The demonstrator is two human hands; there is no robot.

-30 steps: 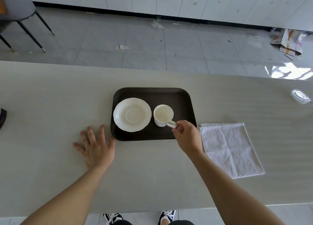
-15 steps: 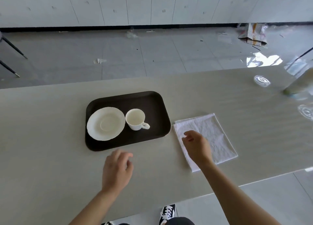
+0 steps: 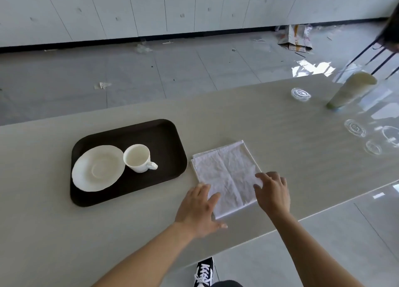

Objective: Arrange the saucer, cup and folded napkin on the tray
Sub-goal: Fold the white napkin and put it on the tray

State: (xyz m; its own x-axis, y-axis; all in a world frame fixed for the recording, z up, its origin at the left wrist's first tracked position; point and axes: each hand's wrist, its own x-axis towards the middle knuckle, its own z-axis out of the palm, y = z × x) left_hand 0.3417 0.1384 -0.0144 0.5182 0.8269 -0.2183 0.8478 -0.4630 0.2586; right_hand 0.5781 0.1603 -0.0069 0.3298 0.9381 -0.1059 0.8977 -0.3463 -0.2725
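Observation:
A dark brown tray (image 3: 168, 142) lies on the pale table. On its left half rests a white saucer (image 3: 97, 168), and a white cup (image 3: 137, 158) stands upright beside it with its handle pointing right. To the right of the tray a white napkin (image 3: 226, 170) lies flat on the table. My left hand (image 3: 199, 209) rests with fingers spread on the napkin's near left corner. My right hand (image 3: 273, 192) touches its near right edge, fingers apart. Neither hand grips the cloth.
Several clear glass pieces (image 3: 301, 94) and a tall pale tumbler (image 3: 349, 90) stand at the table's far right. The near table edge (image 3: 302, 216) runs just behind my hands. Chair legs (image 3: 375, 57) show beyond the table.
My right hand let go of the cup handle and moved to the napkin. My left hand left the table beside the tray and came to the napkin's left corner. The view swung right.

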